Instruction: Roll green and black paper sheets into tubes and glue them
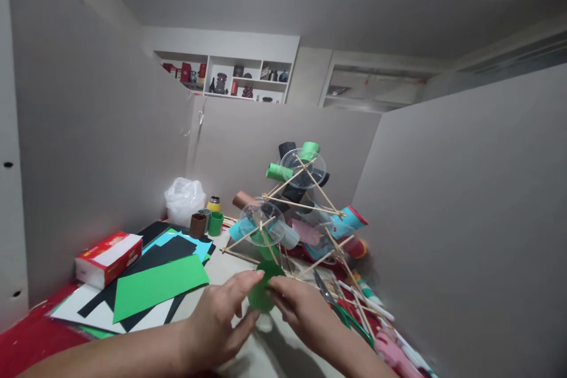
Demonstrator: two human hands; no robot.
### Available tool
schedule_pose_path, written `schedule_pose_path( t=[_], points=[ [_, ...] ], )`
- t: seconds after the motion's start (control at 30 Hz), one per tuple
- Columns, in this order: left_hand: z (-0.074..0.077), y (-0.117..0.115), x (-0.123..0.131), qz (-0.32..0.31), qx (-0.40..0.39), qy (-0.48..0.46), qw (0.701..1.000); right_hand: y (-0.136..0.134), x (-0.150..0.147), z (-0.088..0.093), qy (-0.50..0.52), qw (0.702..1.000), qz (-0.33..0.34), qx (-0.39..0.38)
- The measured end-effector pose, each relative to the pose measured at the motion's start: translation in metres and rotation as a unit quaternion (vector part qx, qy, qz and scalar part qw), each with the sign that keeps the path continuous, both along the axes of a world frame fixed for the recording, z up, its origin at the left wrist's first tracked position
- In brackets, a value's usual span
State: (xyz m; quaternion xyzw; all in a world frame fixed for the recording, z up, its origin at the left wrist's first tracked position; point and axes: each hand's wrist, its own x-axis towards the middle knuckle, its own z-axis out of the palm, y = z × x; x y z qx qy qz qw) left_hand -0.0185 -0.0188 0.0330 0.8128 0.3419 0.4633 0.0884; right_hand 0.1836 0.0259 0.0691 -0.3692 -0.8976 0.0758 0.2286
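Between my two hands is a green paper tube (262,294), held just above the table top. My left hand (220,314) grips its left side, thumb low and fingers along the upper edge. My right hand (305,312) pinches the right edge of the same tube. Just beyond stands a wheel model (261,223) of clear discs, thin wooden sticks and coloured tubes. A taller wheel (303,168) with green and black tubes rises behind it. Green-handled scissors (352,322) lie beside my right forearm.
At left, a green paper sheet (162,286) lies on black, white and blue sheets near a red tissue pack (108,258). Brown (198,225) and green tubes (215,224) stand by a white plastic bag (185,201). A pink glue gun (394,351) lies at right. Grey panels (283,124) enclose the table.
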Motion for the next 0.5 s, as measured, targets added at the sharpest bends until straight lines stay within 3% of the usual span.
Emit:
schedule_pose_path(
  t=[0.1,0.2,0.3,0.5],
  points=[
    [-0.002,0.006,0.001,0.04,-0.05,-0.112,0.992,0.01,0.003,-0.018,0.206,0.976,-0.029,-0.063],
    [-0.006,0.02,0.0,0.031,-0.172,-0.22,0.96,0.016,0.001,-0.039,0.374,0.913,-0.062,-0.153],
    [-0.013,0.034,0.0,-0.001,-0.282,-0.291,0.914,0.017,-0.002,-0.055,0.439,0.874,-0.066,-0.196],
    [-0.024,0.038,0.005,-0.052,-0.413,-0.3,0.858,0.013,-0.009,-0.07,0.498,0.83,-0.054,-0.244]
  ],
)
